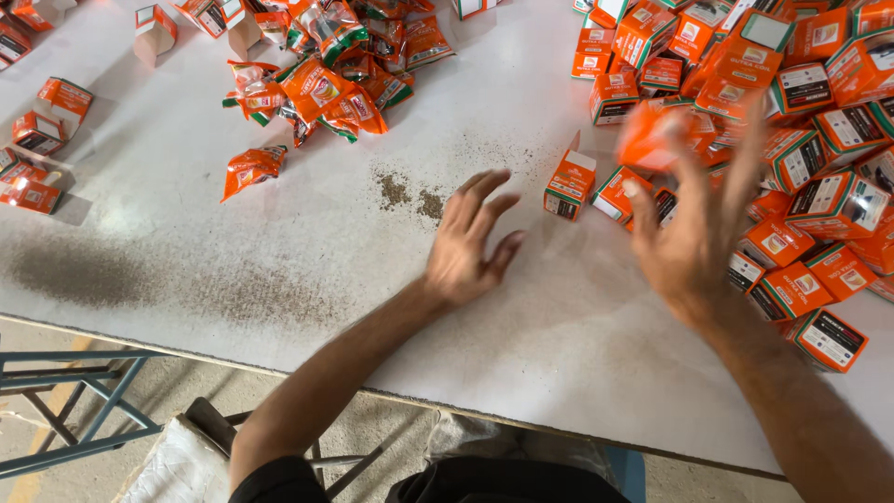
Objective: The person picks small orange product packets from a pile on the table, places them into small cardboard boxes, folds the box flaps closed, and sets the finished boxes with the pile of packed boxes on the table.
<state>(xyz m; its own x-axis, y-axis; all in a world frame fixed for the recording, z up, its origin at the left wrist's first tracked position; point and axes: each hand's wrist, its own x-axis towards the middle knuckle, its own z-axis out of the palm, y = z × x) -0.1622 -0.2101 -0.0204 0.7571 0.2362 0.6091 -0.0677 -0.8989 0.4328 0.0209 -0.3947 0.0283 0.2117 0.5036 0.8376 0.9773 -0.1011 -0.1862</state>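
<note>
Both hands hover over the bench (279,233), fingers spread; right hand (694,247) empty beneath a blurred orange box (647,135): close gently, squarely.

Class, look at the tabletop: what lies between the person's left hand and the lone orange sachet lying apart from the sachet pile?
In the head view, between the left hand and the lone orange sachet lie two small patches of spilled dark powder on the white table; otherwise that stretch is bare.
</note>
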